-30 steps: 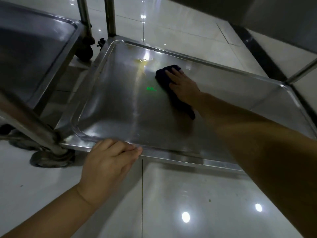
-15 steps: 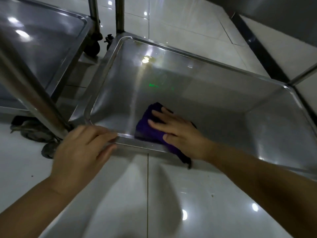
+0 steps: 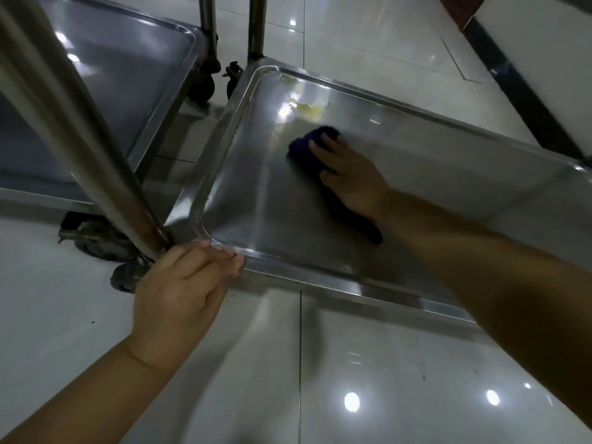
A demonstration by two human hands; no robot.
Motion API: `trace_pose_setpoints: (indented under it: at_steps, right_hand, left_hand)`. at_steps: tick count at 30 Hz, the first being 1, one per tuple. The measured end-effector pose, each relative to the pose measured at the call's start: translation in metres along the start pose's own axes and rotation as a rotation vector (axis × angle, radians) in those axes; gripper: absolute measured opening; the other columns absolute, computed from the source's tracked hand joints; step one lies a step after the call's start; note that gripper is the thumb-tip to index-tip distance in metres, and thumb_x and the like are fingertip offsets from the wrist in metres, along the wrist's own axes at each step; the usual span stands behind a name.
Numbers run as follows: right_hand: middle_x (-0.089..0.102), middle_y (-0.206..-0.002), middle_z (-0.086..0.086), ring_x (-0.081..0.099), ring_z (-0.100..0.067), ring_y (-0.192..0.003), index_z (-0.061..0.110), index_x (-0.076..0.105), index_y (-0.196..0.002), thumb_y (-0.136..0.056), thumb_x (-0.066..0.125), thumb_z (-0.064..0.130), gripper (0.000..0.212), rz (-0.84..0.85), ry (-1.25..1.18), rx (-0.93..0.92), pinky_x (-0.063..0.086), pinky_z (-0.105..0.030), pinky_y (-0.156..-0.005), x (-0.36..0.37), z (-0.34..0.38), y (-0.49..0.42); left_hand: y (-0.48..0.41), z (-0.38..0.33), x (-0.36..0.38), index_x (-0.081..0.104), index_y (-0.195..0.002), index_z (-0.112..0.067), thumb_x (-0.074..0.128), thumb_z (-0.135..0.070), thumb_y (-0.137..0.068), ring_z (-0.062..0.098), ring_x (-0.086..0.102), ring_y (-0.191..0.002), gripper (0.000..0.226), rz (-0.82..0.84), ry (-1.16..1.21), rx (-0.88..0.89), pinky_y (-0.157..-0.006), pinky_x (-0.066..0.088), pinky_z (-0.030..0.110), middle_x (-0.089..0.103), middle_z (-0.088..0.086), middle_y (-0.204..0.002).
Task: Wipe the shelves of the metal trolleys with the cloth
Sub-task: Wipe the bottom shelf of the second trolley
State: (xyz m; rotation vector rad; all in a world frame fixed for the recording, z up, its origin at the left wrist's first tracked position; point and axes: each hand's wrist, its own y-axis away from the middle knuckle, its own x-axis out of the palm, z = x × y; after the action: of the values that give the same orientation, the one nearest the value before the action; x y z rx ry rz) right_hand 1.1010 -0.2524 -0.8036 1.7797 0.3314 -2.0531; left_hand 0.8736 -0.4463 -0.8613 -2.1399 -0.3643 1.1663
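Head view: the right hand's fingers (image 3: 323, 151) lie straight and close together, pressing flat on a dark purple cloth (image 3: 304, 149). The cloth runs back under the right hand (image 3: 350, 177) and shows again as a dark strip beside the wrist. It lies on the trolley's lower shelf (image 3: 272, 206), toward the far left part of the tray. A yellowish smear (image 3: 312, 108) sits just beyond the cloth, near the far rim. The left hand's fingers (image 3: 219, 256) are curled over the shelf's near left corner, gripping the rim, with the left hand (image 3: 182, 290) just beside the steel upright post (image 3: 80, 123). Under that corner are caster wheels (image 3: 99, 243). To the left stands a second trolley shelf (image 3: 112, 75), close alongside. Both stand on a glossy tiled floor (image 3: 384, 363).
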Motion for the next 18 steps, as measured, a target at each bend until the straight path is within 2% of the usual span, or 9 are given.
trace_pose_setpoints:
  at_steps: [3, 5, 7, 10, 12, 14, 16, 17, 18]
  right_hand:
    - [0.005, -0.160, 0.004, -0.003, -0.018, -0.148, 0.031, 0.013, -0.149, -0.096, 0.032, 0.035, 0.057, 0.038, -0.039, -0.176, 0.004, -0.033, -0.119, 0.012, 0.030, 0.067]
    - [0.005, -0.156, 0.012, -0.005, -0.012, -0.146, 0.036, 0.011, -0.144, -0.093, 0.030, 0.034, 0.054, 0.068, -0.152, -0.324, -0.002, -0.028, -0.117, 0.016, 0.048, 0.105]
    - [0.006, -0.155, 0.015, -0.006, -0.009, -0.147, 0.040, 0.015, -0.141, -0.096, 0.032, 0.031, 0.049, 0.131, -0.231, -0.373, -0.005, -0.026, -0.116, 0.015, 0.053, 0.119]
    - [0.009, -0.154, 0.016, -0.003, -0.007, -0.147, 0.038, 0.019, -0.142, -0.096, 0.035, 0.030, 0.049, 0.167, -0.244, -0.388, -0.003, -0.025, -0.117, 0.012, 0.047, 0.092]
    - [0.011, -0.155, 0.012, 0.001, -0.011, -0.147, 0.031, 0.019, -0.145, -0.093, 0.033, 0.034, 0.054, 0.090, -0.136, -0.352, -0.002, -0.025, -0.116, 0.015, 0.041, 0.052]
    - [0.023, -0.156, -0.001, 0.011, -0.021, -0.147, 0.018, 0.031, -0.147, -0.093, 0.027, 0.039, 0.057, -0.014, 0.007, -0.348, -0.001, -0.026, -0.116, 0.012, 0.030, 0.006]
    - [0.039, -0.149, -0.013, 0.029, -0.034, -0.141, 0.006, 0.057, -0.131, -0.095, 0.031, 0.028, 0.049, -0.006, 0.257, -0.411, 0.010, -0.037, -0.115, 0.007, 0.019, -0.035]
    - [0.049, -0.140, -0.020, 0.042, -0.044, -0.131, 0.001, 0.070, -0.109, -0.092, 0.041, 0.018, 0.037, -0.023, 0.351, -0.452, 0.022, -0.049, -0.110, 0.005, 0.011, -0.055]
    - [0.054, -0.131, -0.028, 0.048, -0.052, -0.121, -0.002, 0.072, -0.091, -0.087, 0.052, 0.008, 0.023, -0.038, 0.420, -0.469, 0.031, -0.060, -0.102, 0.002, 0.004, -0.072]
  left_hand:
    - [0.001, 0.000, 0.001, 0.076, -0.091, -0.006, 0.072, -0.003, -0.078, 0.027, 0.067, -0.084, 0.014, -0.005, -0.010, 0.002, -0.096, 0.044, 0.024, 0.072, 0.006, -0.092]
    - [0.002, 0.000, 0.002, 0.076, -0.090, -0.005, 0.071, -0.005, -0.080, 0.027, 0.068, -0.084, 0.012, -0.009, -0.019, 0.003, -0.098, 0.042, 0.023, 0.072, 0.007, -0.092]
    - [0.003, -0.001, 0.002, 0.076, -0.090, -0.005, 0.068, -0.008, -0.082, 0.026, 0.067, -0.085, 0.011, -0.019, -0.026, -0.002, -0.100, 0.041, 0.022, 0.072, 0.007, -0.092]
    - [0.002, -0.002, 0.004, 0.076, -0.088, -0.006, 0.068, -0.009, -0.083, 0.022, 0.065, -0.087, 0.010, -0.041, -0.026, -0.023, -0.101, 0.038, 0.018, 0.072, 0.006, -0.090]
    - [0.002, -0.002, 0.004, 0.076, -0.087, -0.007, 0.069, -0.008, -0.081, 0.019, 0.062, -0.089, 0.009, -0.048, -0.022, -0.029, -0.102, 0.037, 0.016, 0.072, 0.005, -0.090]
    - [0.002, -0.002, 0.004, 0.076, -0.087, -0.007, 0.069, -0.008, -0.081, 0.018, 0.059, -0.090, 0.009, -0.052, -0.015, -0.026, -0.103, 0.035, 0.015, 0.072, 0.004, -0.089]
    - [0.000, -0.001, 0.003, 0.076, -0.086, -0.007, 0.066, -0.010, -0.083, 0.016, 0.057, -0.090, 0.011, -0.052, -0.009, -0.024, -0.103, 0.034, 0.014, 0.071, 0.004, -0.087]
    - [0.000, -0.001, 0.003, 0.076, -0.086, -0.008, 0.064, -0.012, -0.084, 0.015, 0.057, -0.091, 0.013, -0.048, -0.007, -0.021, -0.104, 0.033, 0.013, 0.071, 0.003, -0.087]
    - [-0.001, 0.000, 0.002, 0.077, -0.087, -0.009, 0.063, -0.012, -0.084, 0.014, 0.057, -0.091, 0.014, -0.041, -0.005, -0.016, -0.104, 0.032, 0.013, 0.071, 0.003, -0.087]
